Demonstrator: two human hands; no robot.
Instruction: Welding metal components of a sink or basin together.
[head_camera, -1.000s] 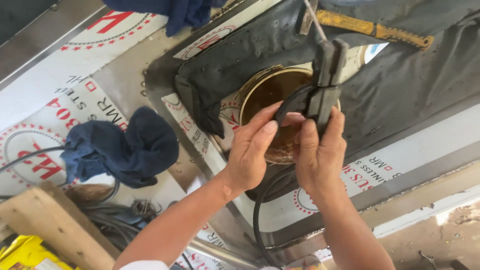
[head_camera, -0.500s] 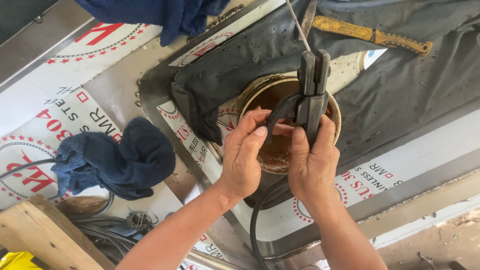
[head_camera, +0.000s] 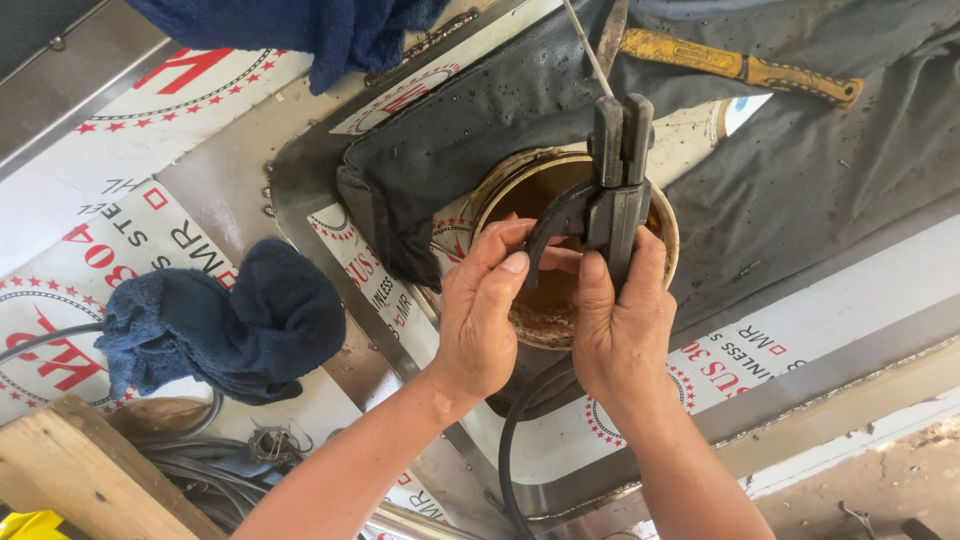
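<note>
While both hands meet over the middle of the scene, the right hand (head_camera: 622, 335) is wrapped round the handle of a dark welding electrode holder (head_camera: 612, 195), its fingers closed on the lower part of the tool; the left hand (head_camera: 483, 315) is beside it on the left, thumb and forefinger pinched on the curved black lever of the same holder, so both hands are gripping it narrowly; the holder stands roughly upright in the view, its clamp end pointing to the far side, where a thin metal rod (head_camera: 583, 45) runs on from it toward the far edge; a black cable (head_camera: 508, 450) leaves the near end of the holder and curves down between the two forearms.

Directly beneath the holder lies a round rusty brown opening (head_camera: 545, 310) with a pale rim, set in a steel sheet (head_camera: 230, 200) covered with white film printed in red; a dark grey cloth (head_camera: 800, 190) is spread over the far and right part of the sheet and folded back just left of the opening; on it, far right, lies a yellow-handled tool (head_camera: 740, 68); well to the left a bunched blue rag (head_camera: 230, 325) rests on the sheet, and another blue cloth (head_camera: 300, 30) hangs in at the far edge; a wooden block (head_camera: 85, 470) sits at the near left corner, with coiled wires (head_camera: 220, 470) just beside it.
</note>
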